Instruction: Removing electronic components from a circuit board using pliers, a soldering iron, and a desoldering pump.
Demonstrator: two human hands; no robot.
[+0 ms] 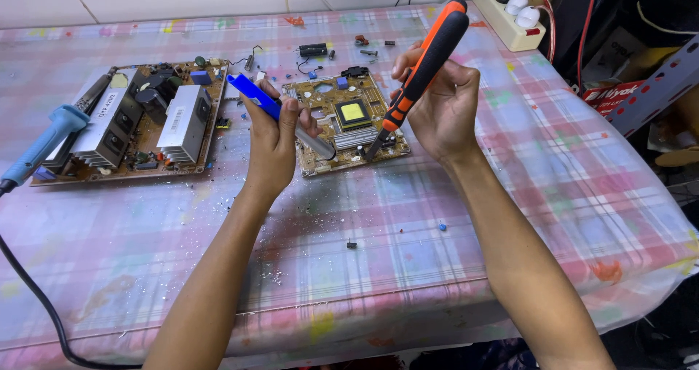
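left hand (273, 141) gripping blue pump (280, 119), right hand (437, 104) gripping screwdriver (422, 68), tips on small board (346, 122); big board (138, 119), iron (51, 137) left.

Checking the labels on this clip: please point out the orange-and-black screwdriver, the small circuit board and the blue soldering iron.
screwdriver (429, 50), head view, on its orange-and-black handle.
small circuit board (353, 112), head view, on the yellow square part at its middle.
soldering iron (45, 143), head view, on its blue grip, left of the table.

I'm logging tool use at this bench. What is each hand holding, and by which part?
Left hand: blue desoldering pump, gripped mid-barrel. Right hand: orange-and-black screwdriver, gripped low on its handle.
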